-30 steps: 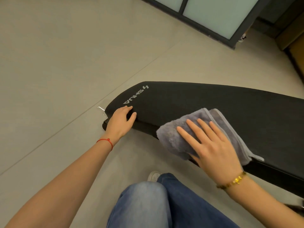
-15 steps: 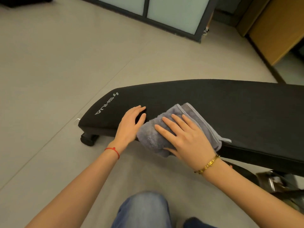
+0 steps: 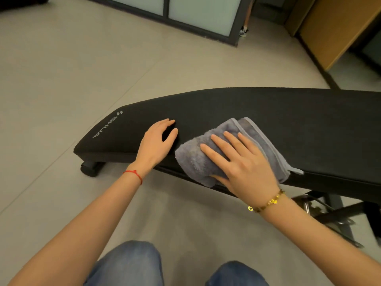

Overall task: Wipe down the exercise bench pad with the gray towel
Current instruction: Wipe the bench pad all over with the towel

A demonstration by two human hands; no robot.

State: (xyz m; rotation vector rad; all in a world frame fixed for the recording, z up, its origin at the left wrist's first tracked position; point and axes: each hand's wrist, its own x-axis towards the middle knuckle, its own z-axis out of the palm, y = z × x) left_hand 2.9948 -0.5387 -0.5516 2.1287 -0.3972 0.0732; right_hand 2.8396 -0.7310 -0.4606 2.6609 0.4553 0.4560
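Since a half-second ago the towel (image 3: 231, 149) has slid right, away from the left hand (image 3: 156, 141), both hands flat with fingers straight, right hand (image 3: 243, 164) pressing it on the bench (image 3: 268, 112) near edge; wiping seems midway, right stretch left.

both arms reach forward. the left hand (image 3: 156, 142) lies flat, fingers (image 3: 168, 123) a bit bent. the right hand (image 3: 245, 165) lies flat too, fingers (image 3: 219, 143) spread out straight.

Matt black pad (image 3: 257, 112), fluffy cloth towel (image 3: 198, 153)
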